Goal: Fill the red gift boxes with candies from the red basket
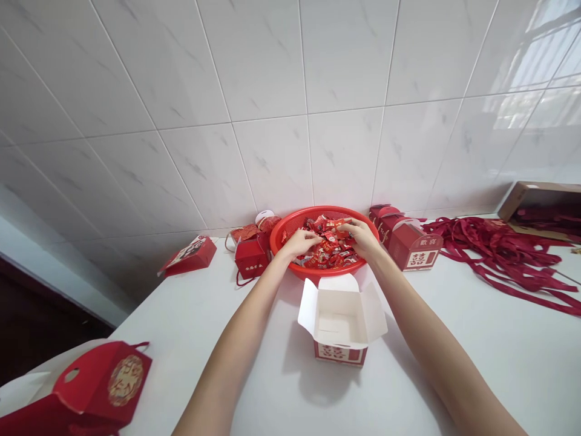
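Observation:
A red plastic basket (290, 221) against the wall holds a heap of candies in red wrappers (327, 248). My left hand (301, 243) reaches over its left side, fingers stretched toward the middle and tips among the candies. From the right, my right hand (362, 236) touches the heap with thumb and forefinger apart. I cannot make out a candy held firmly in either hand. Between my forearms stands an open gift box (340, 355), white inside, red outside with printed characters. Its flaps are spread, and no contents show in it.
Closed red boxes (415, 247) stand right of the basket, beside a tangle of dark red ribbons (503, 251) and a cardboard box (529, 203). Leftward are a small red box (252, 257), another red box (193, 255) and a large red box (104, 387) near the table edge. A tiled wall (272, 157) rises behind.

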The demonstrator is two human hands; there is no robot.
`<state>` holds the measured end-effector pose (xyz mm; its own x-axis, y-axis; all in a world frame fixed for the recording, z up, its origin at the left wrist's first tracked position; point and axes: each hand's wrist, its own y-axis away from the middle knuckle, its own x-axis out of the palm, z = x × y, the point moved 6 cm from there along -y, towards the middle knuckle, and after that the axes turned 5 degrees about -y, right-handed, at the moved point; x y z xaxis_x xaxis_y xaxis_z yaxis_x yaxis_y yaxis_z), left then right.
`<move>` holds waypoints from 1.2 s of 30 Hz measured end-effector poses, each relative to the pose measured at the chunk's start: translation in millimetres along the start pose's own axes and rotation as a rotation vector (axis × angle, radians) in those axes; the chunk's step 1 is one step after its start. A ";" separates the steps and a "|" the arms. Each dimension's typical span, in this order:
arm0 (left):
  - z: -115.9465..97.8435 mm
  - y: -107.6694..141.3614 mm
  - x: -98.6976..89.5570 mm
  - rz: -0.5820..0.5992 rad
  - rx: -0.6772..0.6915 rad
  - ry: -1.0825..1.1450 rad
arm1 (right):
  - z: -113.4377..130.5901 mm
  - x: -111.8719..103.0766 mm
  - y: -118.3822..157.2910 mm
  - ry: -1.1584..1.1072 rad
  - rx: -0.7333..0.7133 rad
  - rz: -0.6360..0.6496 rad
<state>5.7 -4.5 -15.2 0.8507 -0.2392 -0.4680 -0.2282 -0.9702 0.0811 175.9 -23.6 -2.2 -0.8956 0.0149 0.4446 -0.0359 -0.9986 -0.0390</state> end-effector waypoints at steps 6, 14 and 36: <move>1.2 1.7 -0.7 -0.021 -0.099 0.128 | 0.2 0.0 0.4 0.011 -0.002 0.009; 2.7 -2.3 1.9 0.029 -0.038 0.002 | -0.6 0.5 -1.3 0.007 0.023 -0.009; -28.6 -56.0 21.1 0.177 0.207 -0.691 | -1.0 -17.0 -15.0 -0.176 -0.085 -0.212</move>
<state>50.0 43.7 -4.4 0.3172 -0.2465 -0.9158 -0.4769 -0.8761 0.0706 191.2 -8.9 -10.0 -0.7735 0.2067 0.5992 -0.2578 -0.9662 0.0004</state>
